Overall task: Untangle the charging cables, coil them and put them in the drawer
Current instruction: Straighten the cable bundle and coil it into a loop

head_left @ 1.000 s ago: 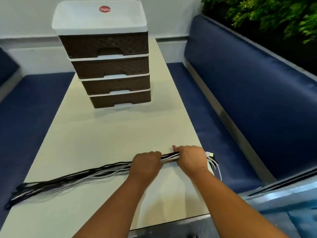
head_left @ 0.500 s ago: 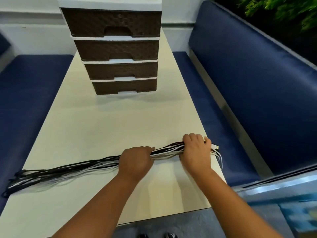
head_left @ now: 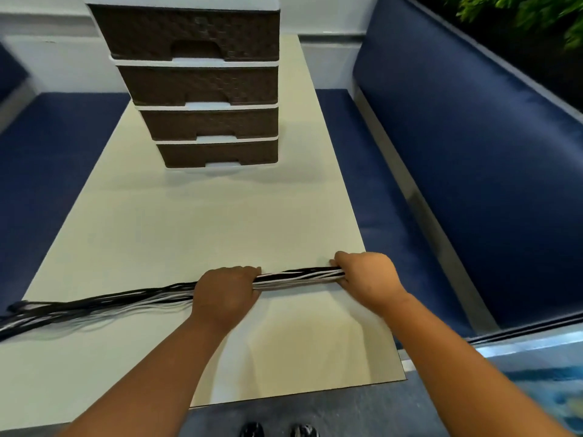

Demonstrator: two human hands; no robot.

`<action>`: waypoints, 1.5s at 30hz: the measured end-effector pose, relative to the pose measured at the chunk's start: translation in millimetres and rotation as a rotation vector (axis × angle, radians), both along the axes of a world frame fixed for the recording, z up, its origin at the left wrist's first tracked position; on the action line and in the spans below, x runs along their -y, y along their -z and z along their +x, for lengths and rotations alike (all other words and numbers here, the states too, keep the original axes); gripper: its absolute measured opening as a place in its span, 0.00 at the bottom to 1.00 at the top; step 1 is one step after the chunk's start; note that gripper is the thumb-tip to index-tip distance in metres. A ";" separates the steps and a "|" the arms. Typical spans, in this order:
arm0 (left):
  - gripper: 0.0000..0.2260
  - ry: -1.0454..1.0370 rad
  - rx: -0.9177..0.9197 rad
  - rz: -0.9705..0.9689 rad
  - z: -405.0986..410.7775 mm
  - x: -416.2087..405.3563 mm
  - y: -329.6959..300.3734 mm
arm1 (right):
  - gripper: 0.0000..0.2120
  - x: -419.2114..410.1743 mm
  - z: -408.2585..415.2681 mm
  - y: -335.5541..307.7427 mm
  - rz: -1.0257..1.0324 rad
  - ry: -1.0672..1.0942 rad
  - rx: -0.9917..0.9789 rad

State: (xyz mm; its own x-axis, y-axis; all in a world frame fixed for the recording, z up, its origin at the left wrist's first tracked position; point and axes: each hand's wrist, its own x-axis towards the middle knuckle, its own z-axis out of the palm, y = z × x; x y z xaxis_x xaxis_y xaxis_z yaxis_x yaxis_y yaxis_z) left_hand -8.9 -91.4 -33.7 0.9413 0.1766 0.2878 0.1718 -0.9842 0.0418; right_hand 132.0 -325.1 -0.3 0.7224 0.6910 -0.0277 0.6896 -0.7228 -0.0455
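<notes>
A long bundle of black and white charging cables (head_left: 296, 275) lies stretched across the cream table (head_left: 195, 222), running from the left edge to the right edge. My left hand (head_left: 225, 294) is closed around the bundle near its middle. My right hand (head_left: 367, 275) grips the bundle's right end at the table's right edge, hiding the plugs. The stretch between my hands is straight and taut. A brown drawer unit (head_left: 208, 89) with several shut drawers stands at the far end of the table.
Blue bench seats run along both sides of the table, with a blue backrest (head_left: 473, 159) on the right. Green plants (head_left: 536, 17) sit behind that backrest. My shoes (head_left: 277, 430) show below the table's near edge.
My hands have moved apart along the bundle, the right one sliding to the table's right edge. The view has tilted down, cutting off the drawer unit's top.
</notes>
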 end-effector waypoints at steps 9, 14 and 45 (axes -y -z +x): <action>0.11 -0.040 0.001 -0.008 -1.6 1.1 0.0 | 0.14 -46.1 -24.3 -0.1 0.068 -0.015 0.161; 0.09 -0.059 -0.053 -0.006 -6.4 -4.4 -4.6 | 0.15 -95.3 -60.5 17.2 0.177 -0.098 0.038; 0.17 -0.252 -0.211 -0.080 -62.0 -93.6 -14.8 | 0.33 -144.5 -106.2 0.4 0.042 -0.215 0.061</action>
